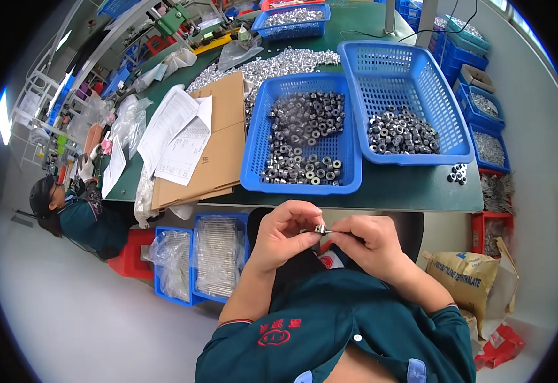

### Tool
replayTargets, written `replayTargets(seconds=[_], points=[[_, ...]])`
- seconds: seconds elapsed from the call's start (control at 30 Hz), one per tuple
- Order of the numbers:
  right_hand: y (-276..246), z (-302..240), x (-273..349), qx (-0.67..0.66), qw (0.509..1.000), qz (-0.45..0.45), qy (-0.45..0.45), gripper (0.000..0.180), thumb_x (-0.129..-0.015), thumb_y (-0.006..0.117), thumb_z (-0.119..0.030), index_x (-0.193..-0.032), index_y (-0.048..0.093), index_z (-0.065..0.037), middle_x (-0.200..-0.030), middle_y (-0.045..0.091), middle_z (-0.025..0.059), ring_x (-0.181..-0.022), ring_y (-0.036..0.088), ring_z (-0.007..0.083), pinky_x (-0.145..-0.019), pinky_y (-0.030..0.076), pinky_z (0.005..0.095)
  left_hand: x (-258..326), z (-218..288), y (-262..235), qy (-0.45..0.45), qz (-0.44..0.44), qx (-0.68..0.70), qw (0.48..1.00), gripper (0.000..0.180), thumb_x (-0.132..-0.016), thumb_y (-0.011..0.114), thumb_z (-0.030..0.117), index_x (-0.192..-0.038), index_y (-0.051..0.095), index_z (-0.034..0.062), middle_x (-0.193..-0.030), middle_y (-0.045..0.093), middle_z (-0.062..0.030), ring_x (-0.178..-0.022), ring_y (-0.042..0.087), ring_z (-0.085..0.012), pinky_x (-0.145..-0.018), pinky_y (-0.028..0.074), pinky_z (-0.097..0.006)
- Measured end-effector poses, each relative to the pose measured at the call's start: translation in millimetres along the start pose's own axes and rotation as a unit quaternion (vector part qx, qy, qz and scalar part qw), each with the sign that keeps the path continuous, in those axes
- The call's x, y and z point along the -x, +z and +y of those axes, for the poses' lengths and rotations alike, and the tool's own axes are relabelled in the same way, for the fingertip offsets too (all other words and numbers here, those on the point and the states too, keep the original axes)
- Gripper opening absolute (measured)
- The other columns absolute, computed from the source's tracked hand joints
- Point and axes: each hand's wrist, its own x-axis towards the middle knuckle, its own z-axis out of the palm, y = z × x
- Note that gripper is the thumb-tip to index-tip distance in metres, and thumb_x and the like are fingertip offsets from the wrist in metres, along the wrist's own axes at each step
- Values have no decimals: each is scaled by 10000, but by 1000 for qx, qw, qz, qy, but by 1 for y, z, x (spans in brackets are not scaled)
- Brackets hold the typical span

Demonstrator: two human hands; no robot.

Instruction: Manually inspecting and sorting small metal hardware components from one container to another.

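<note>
In front of my chest, below the table edge, my left hand (pixel 285 237) pinches a small metal ring-shaped part (pixel 320 228) between thumb and fingertips. My right hand (pixel 371 244) is closed, thumb against forefinger, on a thin dark pin-like tool (pixel 331 232) whose tip meets the ring. Most of that tool is hidden by my fingers. Just beyond my hands on the green table (pixel 381 199) stands a blue basket (pixel 250 182) with many dark and silvery metal rings (pixel 304 118). To its right, a second blue basket (pixel 390 73) has similar rings gathered at its near end.
Several loose rings (pixel 458 173) lie at the table's right corner. Cardboard (pixel 224 150) and paper sheets (pixel 183 143) are left of the baskets, with a heap of shiny parts (pixel 291 62) behind. Blue crates (pixel 218 258) stand on the floor; a co-worker (pixel 81 220) sits far left.
</note>
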Motion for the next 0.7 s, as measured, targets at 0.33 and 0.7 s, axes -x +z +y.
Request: replayTargets(seconds=[0.33,0.7], points=[[7,-3,12,190,975,29,-115,149,-728,736,-39,-843,642,-29,-594,539,55,-488,547,232,-442,419,331,12,-6,1,-63,10,79,995,379,-821,659,-66,-1183,574,10,-945,613,-53,-819,604,-107,-725,517,-233],[16,4,28,-146,952,-37,266,149,-903,634,-146,-862,627,-3,-591,567,28,-534,522,82,-483,404,246,20,3,12,37,9,-288,957,451,-765,653,-116,-1183,594,42,-872,649,-84,-784,648,-145,-680,533,-262]])
